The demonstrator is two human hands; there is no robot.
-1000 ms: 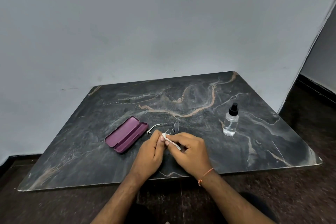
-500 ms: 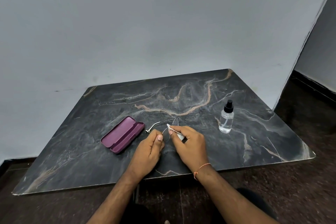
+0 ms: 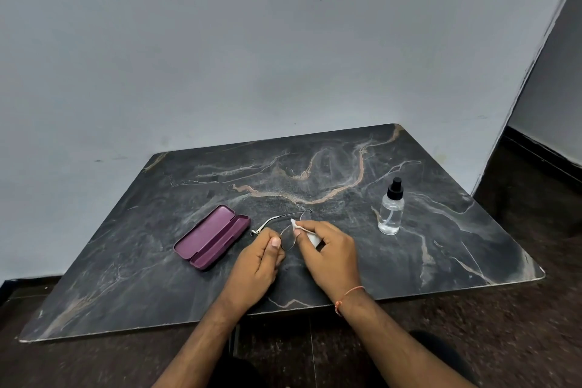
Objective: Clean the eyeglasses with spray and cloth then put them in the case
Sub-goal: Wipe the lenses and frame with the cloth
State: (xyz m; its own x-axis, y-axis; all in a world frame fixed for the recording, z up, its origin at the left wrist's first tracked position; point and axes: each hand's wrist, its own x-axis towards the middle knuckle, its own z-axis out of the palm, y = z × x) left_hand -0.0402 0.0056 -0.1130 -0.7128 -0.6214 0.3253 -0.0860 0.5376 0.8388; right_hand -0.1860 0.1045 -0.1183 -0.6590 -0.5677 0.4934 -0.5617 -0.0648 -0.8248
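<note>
Head | L hand point(image 3: 256, 257) grips eyeglasses point(image 3: 287, 236) | R hand point(image 3: 327, 249) pinches cloth point(image 3: 307, 231), prob. on lens

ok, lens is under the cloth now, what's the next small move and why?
Probably keep rubbing the white cloth across the near lens. The right hand pinches it against the eyeglasses, which the left hand grips; the purple case lies open, so casing can follow.

Bare forearms, thin orange thread bracelet point(image 3: 349, 295) on right wrist
</note>
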